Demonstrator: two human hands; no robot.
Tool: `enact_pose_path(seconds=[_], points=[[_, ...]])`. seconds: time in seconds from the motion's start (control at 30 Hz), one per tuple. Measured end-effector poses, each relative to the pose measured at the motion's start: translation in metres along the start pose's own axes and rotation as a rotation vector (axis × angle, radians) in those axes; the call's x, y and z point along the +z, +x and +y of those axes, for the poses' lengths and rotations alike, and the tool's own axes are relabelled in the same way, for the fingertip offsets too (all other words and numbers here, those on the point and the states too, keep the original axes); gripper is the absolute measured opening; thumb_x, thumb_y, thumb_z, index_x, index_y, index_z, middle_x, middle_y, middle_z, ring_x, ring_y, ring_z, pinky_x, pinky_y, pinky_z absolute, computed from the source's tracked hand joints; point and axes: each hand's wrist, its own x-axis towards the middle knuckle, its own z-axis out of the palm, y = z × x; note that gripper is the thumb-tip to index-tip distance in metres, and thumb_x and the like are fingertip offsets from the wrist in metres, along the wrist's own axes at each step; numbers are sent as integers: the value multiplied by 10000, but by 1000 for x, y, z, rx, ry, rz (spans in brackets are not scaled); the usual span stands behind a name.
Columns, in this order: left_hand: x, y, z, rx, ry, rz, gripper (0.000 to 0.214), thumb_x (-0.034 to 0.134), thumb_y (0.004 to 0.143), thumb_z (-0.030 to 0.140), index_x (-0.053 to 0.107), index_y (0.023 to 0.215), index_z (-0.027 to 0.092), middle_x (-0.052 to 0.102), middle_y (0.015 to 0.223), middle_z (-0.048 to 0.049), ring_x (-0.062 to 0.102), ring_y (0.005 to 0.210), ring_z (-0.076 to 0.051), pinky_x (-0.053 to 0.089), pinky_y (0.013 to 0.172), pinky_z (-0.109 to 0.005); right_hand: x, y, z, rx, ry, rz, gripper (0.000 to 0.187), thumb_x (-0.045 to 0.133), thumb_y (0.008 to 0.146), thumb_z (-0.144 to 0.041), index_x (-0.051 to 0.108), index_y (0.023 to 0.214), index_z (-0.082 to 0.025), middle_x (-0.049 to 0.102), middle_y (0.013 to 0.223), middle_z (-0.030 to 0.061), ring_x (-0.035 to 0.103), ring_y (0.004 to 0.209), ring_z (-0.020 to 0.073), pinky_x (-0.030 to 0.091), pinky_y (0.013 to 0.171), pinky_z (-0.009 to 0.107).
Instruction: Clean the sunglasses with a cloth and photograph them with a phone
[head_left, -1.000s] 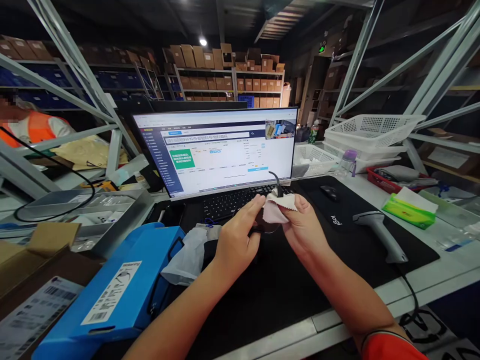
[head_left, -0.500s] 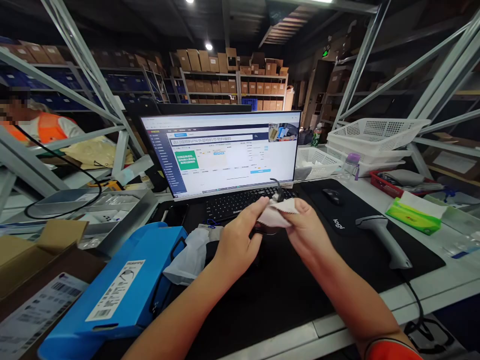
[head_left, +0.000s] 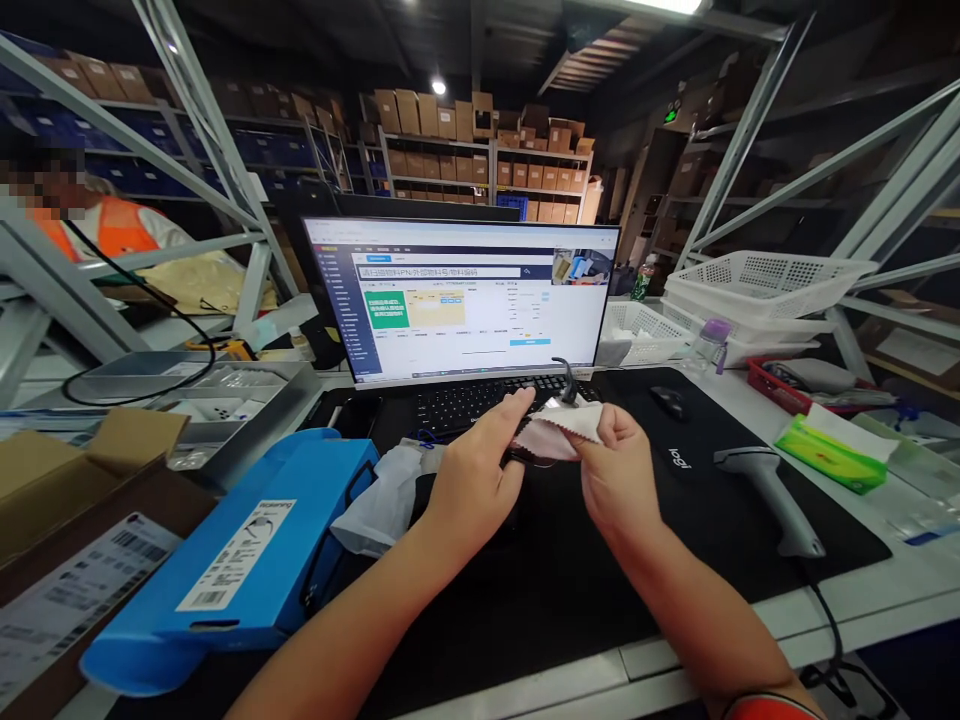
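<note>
Two hands I guide before the keyboard (head_left: 442, 410): fingers of the right hand (head_left: 621, 465) pinch the zigzag-edged cloth (head_left: 544, 440) beside a black hooked stem (head_left: 571, 384); the left hand's (head_left: 474, 475) hold I cannot tell. Probably wiping; next move calls for light pressure.

Above the black desk mat (head_left: 570, 600), a pale pinkish-white cloth (head_left: 547, 440); at the mat's left end, a bright blue box (head_left: 300, 510) bearing a white label (head_left: 238, 555) printed in black; on the mat's right, a grey scanner (head_left: 776, 495); past that side, a green-and-yellow packet (head_left: 832, 452) and red tray (head_left: 772, 386)
</note>
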Motion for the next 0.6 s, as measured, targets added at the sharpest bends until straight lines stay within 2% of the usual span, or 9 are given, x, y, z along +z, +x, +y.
enact_pose_path(seconds=[0.13, 0.2, 0.27, 0.37, 0.47, 0.53, 0.6], points=[[1, -5, -1, -46, -26, 66, 757, 505, 764, 8, 475, 1487, 233, 620, 1434, -68, 611, 1296, -233, 514, 1096, -376, 13, -25, 17, -165, -211, 8, 539, 786, 665, -175, 259, 552, -209, 370, 582, -52, 324, 599, 108, 308, 562, 247], [-2, -5, -3, -67, -54, 58, 721, 549, 787, 42, 481, 1481, 224, 620, 1431, -82, 614, 1291, -243, 516, 1091, -377, 15, -29, 18, -270, -278, -11, 528, 750, 708, -174, 251, 538, -206, 372, 590, -40, 343, 635, 124, 319, 599, 263], [-3, -4, -4, -89, -92, 31, 709, 570, 796, 55, 482, 1480, 224, 616, 1436, -82, 608, 1299, -242, 507, 1100, -377, 12, -27, 13, -301, -313, -77, 516, 727, 708, -140, 247, 528, -201, 354, 578, -39, 346, 651, 130, 311, 615, 267], [-6, -1, -3, -73, -141, -10, 716, 557, 792, 41, 484, 1479, 230, 614, 1440, -68, 601, 1307, -228, 498, 1111, -367, 5, -17, 0, -144, -249, -162, 491, 726, 627, -80, 262, 524, -201, 359, 574, -47, 331, 618, 111, 277, 566, 246], [-12, 3, -2, -7, -138, -35, 677, 496, 810, 23, 519, 1452, 234, 626, 1428, -49, 593, 1318, -215, 459, 1155, -388, -4, -1, -13, 45, -50, -104, 547, 787, 546, -85, 254, 543, -208, 356, 534, -70, 309, 541, 82, 254, 499, 217], [-19, 7, -3, 22, -127, -85, 659, 466, 822, 11, 547, 1429, 255, 626, 1430, -23, 575, 1340, -211, 379, 1217, -430, -12, 13, -21, 57, 75, -22, 601, 834, 514, -107, 244, 561, -208, 402, 541, -69, 377, 540, 84, 319, 512, 208], [-27, 10, -6, 23, -128, -171, 664, 464, 825, 7, 551, 1424, 282, 607, 1451, 3, 549, 1367, -209, 286, 1261, -470, -24, 30, -30, 6, 127, 34, 635, 879, 508, -132, 252, 575, -206, 473, 596, -54, 478, 605, 104, 413, 584, 222]])
